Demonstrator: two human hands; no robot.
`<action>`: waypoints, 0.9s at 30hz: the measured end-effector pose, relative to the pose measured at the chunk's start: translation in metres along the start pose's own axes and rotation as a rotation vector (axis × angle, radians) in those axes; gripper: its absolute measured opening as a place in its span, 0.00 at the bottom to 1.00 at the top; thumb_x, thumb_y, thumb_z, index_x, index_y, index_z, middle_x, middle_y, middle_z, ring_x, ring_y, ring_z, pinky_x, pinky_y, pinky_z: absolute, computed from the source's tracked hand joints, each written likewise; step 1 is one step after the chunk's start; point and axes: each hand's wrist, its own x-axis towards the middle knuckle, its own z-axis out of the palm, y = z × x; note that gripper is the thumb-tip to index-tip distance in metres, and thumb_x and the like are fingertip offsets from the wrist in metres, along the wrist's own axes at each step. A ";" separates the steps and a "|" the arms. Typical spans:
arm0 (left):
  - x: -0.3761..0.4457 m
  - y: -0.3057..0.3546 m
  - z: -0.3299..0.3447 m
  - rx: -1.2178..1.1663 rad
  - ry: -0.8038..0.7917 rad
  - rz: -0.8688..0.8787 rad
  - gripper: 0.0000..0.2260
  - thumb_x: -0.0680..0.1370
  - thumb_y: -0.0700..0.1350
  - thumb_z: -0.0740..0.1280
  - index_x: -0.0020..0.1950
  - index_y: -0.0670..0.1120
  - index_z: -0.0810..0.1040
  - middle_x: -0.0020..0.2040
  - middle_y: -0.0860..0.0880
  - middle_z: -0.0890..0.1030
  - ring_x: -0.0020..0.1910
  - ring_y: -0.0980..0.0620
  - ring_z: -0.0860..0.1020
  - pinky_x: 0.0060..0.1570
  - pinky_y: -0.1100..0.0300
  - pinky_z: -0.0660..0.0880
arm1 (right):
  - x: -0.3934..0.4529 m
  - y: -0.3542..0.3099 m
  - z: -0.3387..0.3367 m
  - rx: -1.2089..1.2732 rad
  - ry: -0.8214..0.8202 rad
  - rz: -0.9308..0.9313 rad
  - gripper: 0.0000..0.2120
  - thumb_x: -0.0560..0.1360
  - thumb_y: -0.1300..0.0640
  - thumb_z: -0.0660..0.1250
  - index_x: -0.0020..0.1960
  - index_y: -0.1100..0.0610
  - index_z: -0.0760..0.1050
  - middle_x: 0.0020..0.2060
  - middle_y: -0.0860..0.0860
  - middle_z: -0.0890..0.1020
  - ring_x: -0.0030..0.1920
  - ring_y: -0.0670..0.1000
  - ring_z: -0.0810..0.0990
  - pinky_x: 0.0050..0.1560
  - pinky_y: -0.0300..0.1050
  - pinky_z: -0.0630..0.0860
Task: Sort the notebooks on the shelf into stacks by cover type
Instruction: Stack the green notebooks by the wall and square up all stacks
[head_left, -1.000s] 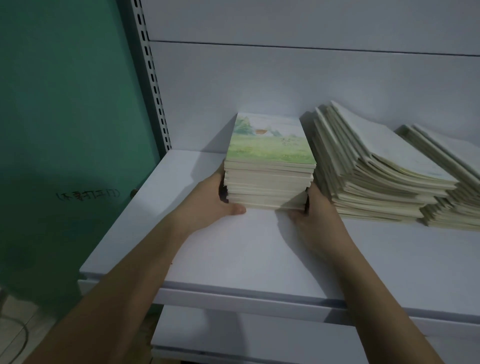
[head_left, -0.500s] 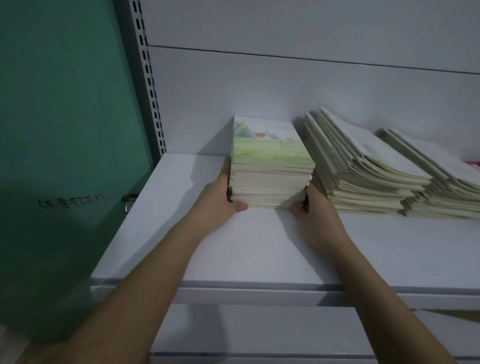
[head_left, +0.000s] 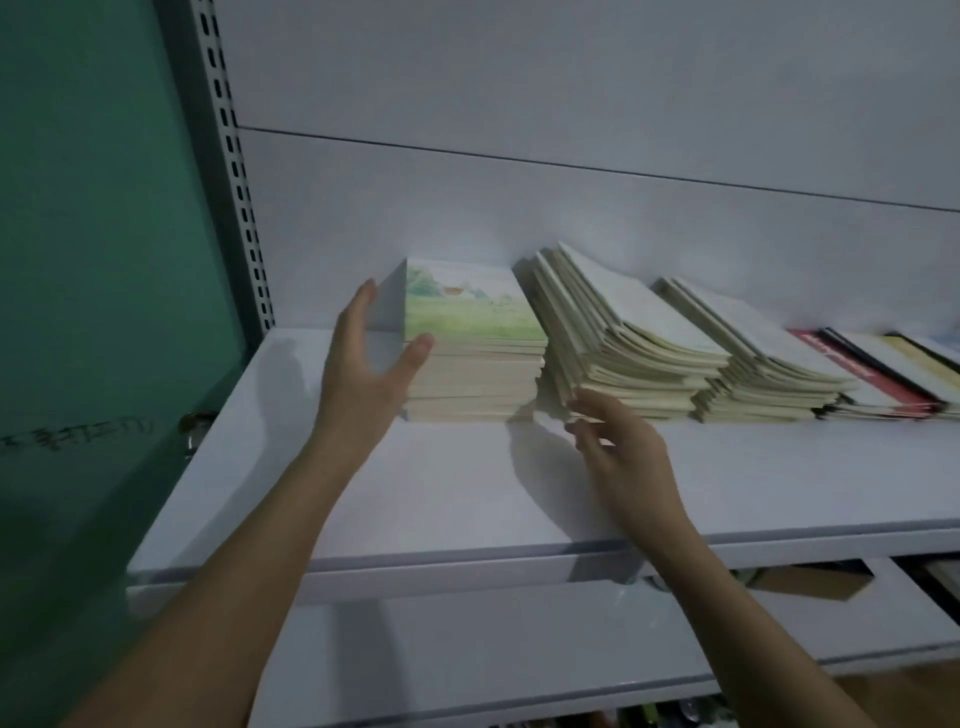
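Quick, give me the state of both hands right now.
Left hand: open, fingers spread beside the squared stack of green meadow-cover notebooks, holding nothing.
Right hand: open, fingertips at the slanted stack of pale cream notebooks, gripping nothing.

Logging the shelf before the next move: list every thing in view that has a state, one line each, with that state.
green-cover stack: squared, upright, flat on the shelf
left hand: open, at the stack's left side
right hand: open, fingertips at the slumped stack's near corner
slumped stack: fanned, leaning left
third stack: fanned, leaning
red and black notebooks: overlapped, leaning
shelf: holds all stacks
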 end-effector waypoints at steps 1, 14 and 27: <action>-0.007 0.015 0.007 -0.066 0.057 0.090 0.29 0.78 0.52 0.69 0.76 0.53 0.62 0.74 0.57 0.67 0.72 0.59 0.65 0.67 0.67 0.64 | -0.004 0.004 -0.017 0.037 0.124 0.001 0.15 0.79 0.63 0.61 0.61 0.51 0.77 0.52 0.43 0.82 0.49 0.41 0.81 0.51 0.40 0.79; -0.029 0.056 0.171 -0.132 -0.284 -0.032 0.47 0.65 0.67 0.75 0.78 0.59 0.56 0.75 0.59 0.66 0.74 0.57 0.65 0.73 0.48 0.65 | 0.061 0.072 -0.118 0.281 -0.097 0.099 0.22 0.79 0.48 0.64 0.70 0.53 0.66 0.62 0.48 0.77 0.62 0.48 0.77 0.63 0.57 0.75; -0.015 0.063 0.201 0.083 0.011 0.116 0.36 0.74 0.43 0.74 0.77 0.59 0.61 0.75 0.59 0.68 0.66 0.62 0.72 0.60 0.59 0.74 | 0.090 0.090 -0.100 0.325 -0.016 -0.092 0.11 0.83 0.55 0.55 0.65 0.48 0.68 0.55 0.43 0.78 0.52 0.42 0.77 0.46 0.26 0.68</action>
